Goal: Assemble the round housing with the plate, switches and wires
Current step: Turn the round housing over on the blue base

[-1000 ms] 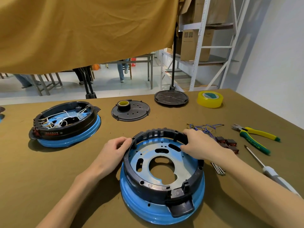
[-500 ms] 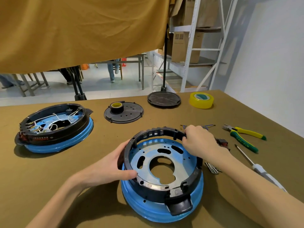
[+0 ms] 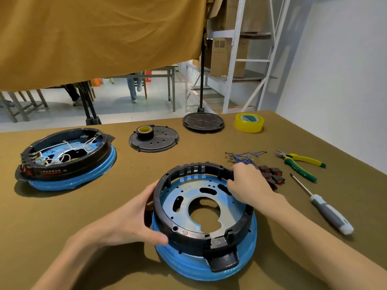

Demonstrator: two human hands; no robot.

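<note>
A round housing (image 3: 201,239) sits in front of me: a black plastic ring on a blue base, with a perforated metal plate (image 3: 196,195) inside. My left hand (image 3: 134,218) grips the ring's near-left rim, thumb on the outer wall. My right hand (image 3: 249,185) grips the far-right rim, fingers curled over the edge. Blue wires (image 3: 245,156) lie just beyond my right hand. Several small black and red switches (image 3: 272,174) lie to its right.
A second housing (image 3: 67,158), wired with white leads, stands at the left. Two black round covers (image 3: 154,139) (image 3: 203,121) and a yellow tape roll (image 3: 249,122) lie at the back. Green and yellow cutters (image 3: 299,164) and a screwdriver (image 3: 322,208) lie at the right.
My left hand has slid from the ring's far-left side round to its near-left rim and taken hold. My right hand stays on the far-right rim. The camera has turned left.
</note>
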